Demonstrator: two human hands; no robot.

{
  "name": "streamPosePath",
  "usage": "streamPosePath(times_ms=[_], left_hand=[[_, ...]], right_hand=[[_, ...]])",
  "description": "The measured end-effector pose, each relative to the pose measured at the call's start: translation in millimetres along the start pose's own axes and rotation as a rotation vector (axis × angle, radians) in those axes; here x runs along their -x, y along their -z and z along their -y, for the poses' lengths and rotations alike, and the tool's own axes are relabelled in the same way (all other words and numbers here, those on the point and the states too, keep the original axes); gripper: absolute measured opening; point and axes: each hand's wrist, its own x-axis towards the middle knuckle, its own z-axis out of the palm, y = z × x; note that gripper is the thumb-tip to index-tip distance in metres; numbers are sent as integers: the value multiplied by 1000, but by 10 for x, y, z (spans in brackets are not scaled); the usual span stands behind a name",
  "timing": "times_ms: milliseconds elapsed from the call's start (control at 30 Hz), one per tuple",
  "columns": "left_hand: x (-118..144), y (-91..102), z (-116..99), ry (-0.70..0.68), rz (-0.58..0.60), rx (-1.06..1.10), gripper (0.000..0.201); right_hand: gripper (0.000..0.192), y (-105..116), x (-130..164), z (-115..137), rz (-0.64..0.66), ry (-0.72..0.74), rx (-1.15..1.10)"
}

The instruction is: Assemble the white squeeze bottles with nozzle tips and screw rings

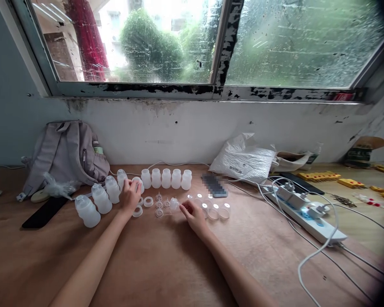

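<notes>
My left hand is closed around a small white baby bottle at the near end of the back row. My right hand is closed too, its fingertips at a clear silicone nipple; its exact outline is blurred. Between the hands lie more clear nipples and several white collar rings. Clear caps stand beside and behind my right hand. Left of my left hand is a slanting line of bottles with clear tops. Open-looking white bottles form a row at the back.
A grey backpack and a black phone-like slab occupy the left. At the back right are a partly blurred phone and a silver bag. A white power strip with looping cables spreads over the right side.
</notes>
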Motion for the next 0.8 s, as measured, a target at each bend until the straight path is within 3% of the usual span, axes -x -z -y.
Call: streamPosePath(times_ms=[100, 167, 367, 433, 500, 633, 700, 800], left_hand=[[257, 94, -33, -161, -254, 181, 17], [442, 142, -67, -272, -274, 288, 12], [864, 149, -224, -476, 54, 536, 18], [926, 115, -285, -416, 106, 639, 29], [954, 83, -338, -272, 179, 755, 45], [932, 86, -393, -139, 506, 848, 52], [900, 120, -399, -156, 557, 821, 48], [861, 168, -395, -210, 517, 759, 46]], right_hand=[[28, -8, 7, 11, -4, -4, -13], [27, -18, 16, 18, -3, -14, -29], [26, -50, 46, 51, 41, -86, -151], [24, -49, 51, 82, 54, -118, -221], [22, -38, 53, 121, 63, -138, -306], [19, 5, 55, 190, 66, -124, -436], [18, 24, 58, 207, 57, -119, -462], [17, 37, 64, 212, 48, -117, -475]])
